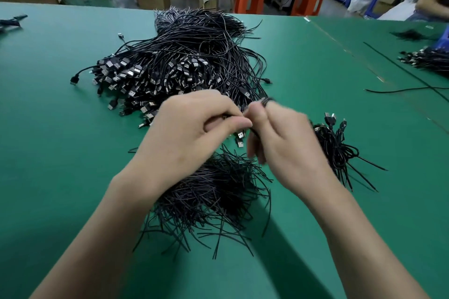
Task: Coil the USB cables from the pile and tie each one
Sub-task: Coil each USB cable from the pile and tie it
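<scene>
View: head camera, looking down on the green table [60, 153].
USB cable pile [182, 63]: at 12 o'clock from frame centre, with the plugs fanned toward 9 o'clock.
Cable in hand [267, 101]: at frame centre, above the pile's near edge, with one turn looped over a forefinger.
Left hand [194, 126]: thumb and forefinger are pinched on the cable.
Right hand [284, 143]: blurred; fingers are curled about the cable, and the loop sits on its forefinger.
Tie heap [213, 192]: at 6 o'clock, beneath the wrists.
Finished coils [337, 143]: at 3 o'clock, just beside the right hand.
Handling: judged light, thin, and limp yet springy, so the loops will likely slacken if released. Take hold at the loop crossing, not at the plugs.
</scene>
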